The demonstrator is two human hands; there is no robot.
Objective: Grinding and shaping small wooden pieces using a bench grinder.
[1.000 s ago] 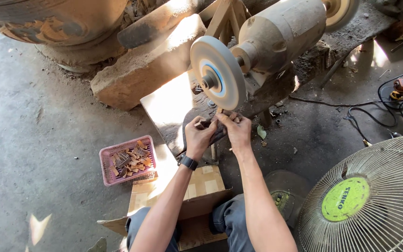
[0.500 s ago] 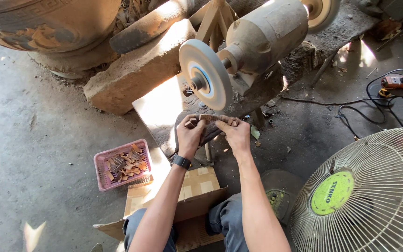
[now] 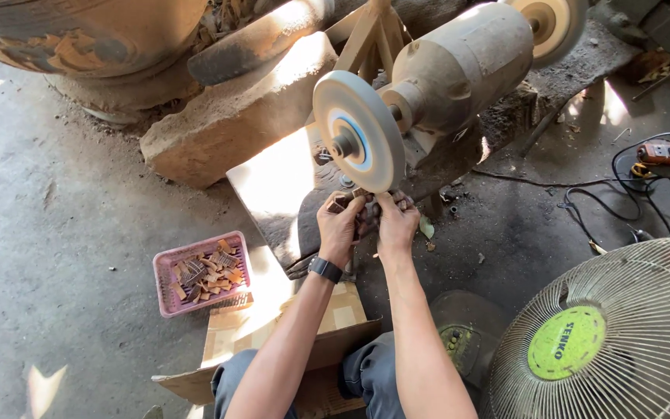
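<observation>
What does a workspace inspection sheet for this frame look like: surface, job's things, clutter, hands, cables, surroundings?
Surface: dusty grey concrete floor, patches of sunlight.
Job's things: bench grinder with a pale buffing wheel; a small brown piece held up to the wheel's lower edge.
Clutter: pink basket of small brown pieces; cardboard box by the knees; scattered debris around the grinder's base.
Hands: left hand, with wrist watch, and right hand both grip the piece.
Cables: black cable looping over the floor to an orange tool.
Surroundings: floor fan at right; stone block; large rusty vessel.
</observation>
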